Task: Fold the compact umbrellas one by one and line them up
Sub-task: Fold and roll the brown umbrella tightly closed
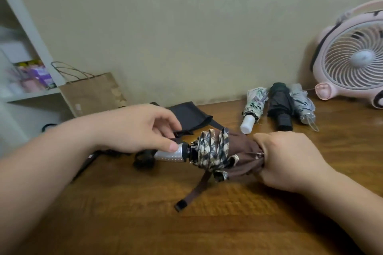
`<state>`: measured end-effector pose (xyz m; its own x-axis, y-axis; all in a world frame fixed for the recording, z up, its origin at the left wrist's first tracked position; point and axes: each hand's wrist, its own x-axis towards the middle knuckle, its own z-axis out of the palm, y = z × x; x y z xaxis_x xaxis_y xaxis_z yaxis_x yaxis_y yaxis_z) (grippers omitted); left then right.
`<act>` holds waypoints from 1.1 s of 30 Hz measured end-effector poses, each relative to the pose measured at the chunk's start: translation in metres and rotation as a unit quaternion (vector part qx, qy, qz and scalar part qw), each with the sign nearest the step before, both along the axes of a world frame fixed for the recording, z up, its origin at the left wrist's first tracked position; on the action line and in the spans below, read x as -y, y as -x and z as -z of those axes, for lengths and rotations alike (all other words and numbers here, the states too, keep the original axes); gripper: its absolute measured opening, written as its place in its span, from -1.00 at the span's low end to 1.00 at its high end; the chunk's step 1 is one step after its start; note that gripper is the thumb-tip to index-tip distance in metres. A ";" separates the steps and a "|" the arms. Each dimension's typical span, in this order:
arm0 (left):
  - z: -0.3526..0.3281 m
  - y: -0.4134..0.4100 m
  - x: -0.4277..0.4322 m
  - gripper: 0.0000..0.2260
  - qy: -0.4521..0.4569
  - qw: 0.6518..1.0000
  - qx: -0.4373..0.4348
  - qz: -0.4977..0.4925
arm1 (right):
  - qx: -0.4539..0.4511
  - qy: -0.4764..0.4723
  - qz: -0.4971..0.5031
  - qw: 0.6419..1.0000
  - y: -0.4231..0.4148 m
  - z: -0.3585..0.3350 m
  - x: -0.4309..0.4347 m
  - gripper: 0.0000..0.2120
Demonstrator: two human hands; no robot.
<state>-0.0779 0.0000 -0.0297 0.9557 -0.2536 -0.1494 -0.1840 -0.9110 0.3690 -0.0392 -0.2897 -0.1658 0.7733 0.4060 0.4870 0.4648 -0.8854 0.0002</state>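
A brown compact umbrella [238, 157] with a plaid hem lies sideways just above the wooden table [145, 223]. My right hand [290, 161] grips its gathered canopy at the tip end. My left hand [143, 128] has its thumb on the silver handle [170, 155], fingers loosely curled above it. The brown closing strap [194, 190] hangs loose onto the table. Three folded umbrellas lie side by side at the back right: a white patterned one [253, 107], a black one [279, 105] and a grey one [302, 105].
A black umbrella sleeve [192, 115] lies behind my left hand, and black umbrella fabric [116, 153] shows under my left wrist. A pink fan [352, 61] stands at the back right. A brown paper bag [91, 93] leans by white shelves [22, 51] at the left.
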 end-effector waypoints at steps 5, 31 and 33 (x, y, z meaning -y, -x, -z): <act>0.032 0.006 -0.009 -0.71 0.129 0.989 0.065 -0.042 | -0.039 0.029 0.028 0.998 0.007 -0.003 -0.002 -0.66; 0.120 0.002 0.135 -0.37 -0.344 0.888 0.276 0.129 | -0.262 0.029 0.044 0.964 0.019 -0.021 -0.007 -0.74; 0.111 -0.007 0.139 -0.70 -0.332 0.890 0.282 0.134 | -0.227 0.030 0.044 0.972 0.019 -0.021 -0.006 -0.71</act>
<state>-0.0710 -0.1394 -0.1402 0.8451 -0.5177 0.1331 -0.4123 -0.7898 -0.4541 -0.0578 -0.2839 -0.1452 0.9361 0.3457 0.0651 0.3515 -0.9266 -0.1338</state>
